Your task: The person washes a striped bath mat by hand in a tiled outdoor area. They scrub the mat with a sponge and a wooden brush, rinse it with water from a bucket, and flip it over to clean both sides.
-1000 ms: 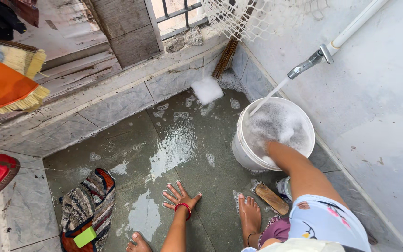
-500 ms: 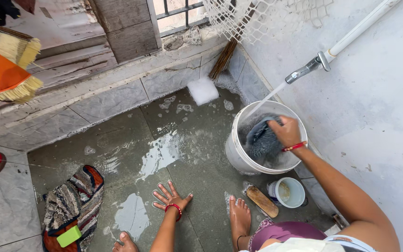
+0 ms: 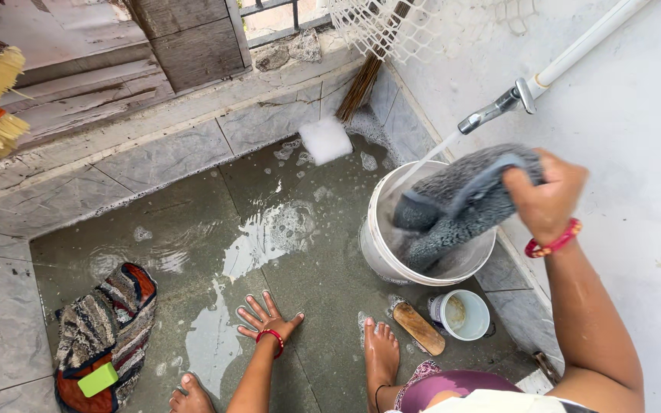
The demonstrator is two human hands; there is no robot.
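Where water runs: bucket (image 3: 380,252), mug (image 3: 460,315), brush (image 3: 418,327), striped rug (image 3: 105,329).

1. Bucket (image 3: 380,256) mouth mostly filled by the grey cloth (image 3: 460,203); tap (image 3: 491,111) overhangs at 12 o'clock.
2. Mug (image 3: 460,313) and brush (image 3: 418,327) crowd the bucket's 6 o'clock side.
3. Wet floor (image 3: 193,222) at 9 o'clock lies open.
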